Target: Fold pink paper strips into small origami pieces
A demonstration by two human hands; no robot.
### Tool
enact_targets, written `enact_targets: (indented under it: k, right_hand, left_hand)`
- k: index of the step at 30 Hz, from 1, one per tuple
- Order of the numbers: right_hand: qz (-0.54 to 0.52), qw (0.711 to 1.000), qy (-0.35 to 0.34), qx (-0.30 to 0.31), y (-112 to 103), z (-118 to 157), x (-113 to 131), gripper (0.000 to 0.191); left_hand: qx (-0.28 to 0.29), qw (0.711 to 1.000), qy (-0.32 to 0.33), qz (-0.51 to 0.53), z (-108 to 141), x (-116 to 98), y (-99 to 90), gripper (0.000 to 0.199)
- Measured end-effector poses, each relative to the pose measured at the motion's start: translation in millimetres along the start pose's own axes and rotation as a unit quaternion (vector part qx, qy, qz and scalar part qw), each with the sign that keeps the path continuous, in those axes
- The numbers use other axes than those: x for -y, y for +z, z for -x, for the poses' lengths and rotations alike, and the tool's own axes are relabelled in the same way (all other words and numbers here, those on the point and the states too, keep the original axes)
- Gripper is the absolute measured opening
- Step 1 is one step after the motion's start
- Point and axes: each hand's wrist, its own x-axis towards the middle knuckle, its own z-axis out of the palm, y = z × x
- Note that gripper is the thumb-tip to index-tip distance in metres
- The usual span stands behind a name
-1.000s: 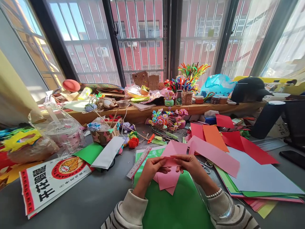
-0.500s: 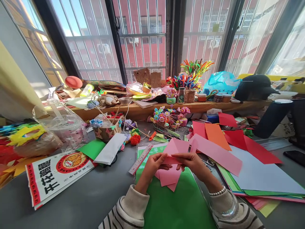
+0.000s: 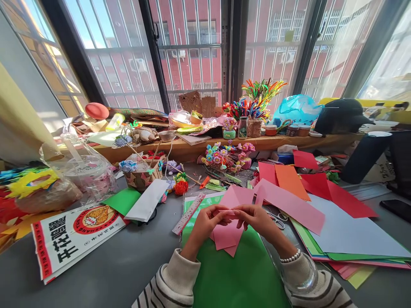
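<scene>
A small piece of pink paper [image 3: 228, 212] is pinched between my two hands, its ends covered by the fingers. My left hand [image 3: 207, 222] closes on its left end, and my right hand [image 3: 255, 218] closes on its right end, the fingertips nearly touching. Below them, loose pink sheets [image 3: 226, 240] lie on a green folder [image 3: 237, 278]. Another pink square [image 3: 237, 194] lies just beyond my fingers. A long pink strip [image 3: 295, 207] stretches to the right. Left of my hands is a patterned ruler [image 3: 189, 214].
Scissors [image 3: 278, 221] lie right of my hands, beside stacked coloured sheets [image 3: 353, 226]. Red and orange paper [image 3: 291, 182] sits behind. On the left are a printed bag [image 3: 80, 235], a white paper [image 3: 147, 201] and a cardboard basket [image 3: 141, 177]. Crocheted flowers [image 3: 224, 156] stand near the sill.
My hands have come closer together, and the fingers now cover more of the small pink piece. The view has shifted slightly.
</scene>
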Motion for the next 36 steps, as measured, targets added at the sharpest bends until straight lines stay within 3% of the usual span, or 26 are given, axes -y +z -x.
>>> enact_targets:
  k: [7,17,25,36]
  right_hand:
    - [0.005,0.999,0.018,-0.048,0.5,-1.3,-6.8,0.029]
    - [0.020,0.998,0.015,-0.051,0.4,-2.5,-9.9,0.028]
    - [0.047,0.997,0.011,-0.055,4.5,-1.5,-6.4,0.028]
    - [0.062,0.996,0.010,-0.059,5.9,-2.4,-4.7,0.027]
  left_hand:
    - [0.007,1.000,-0.005,-0.001,-2.0,2.4,1.6,0.027]
    - [0.009,1.000,-0.009,-0.006,-2.5,3.5,1.0,0.027]
    - [-0.040,0.999,-0.022,-0.019,-3.5,6.9,3.6,0.025]
    - [-0.065,0.997,-0.003,-0.029,-3.2,8.1,4.6,0.023]
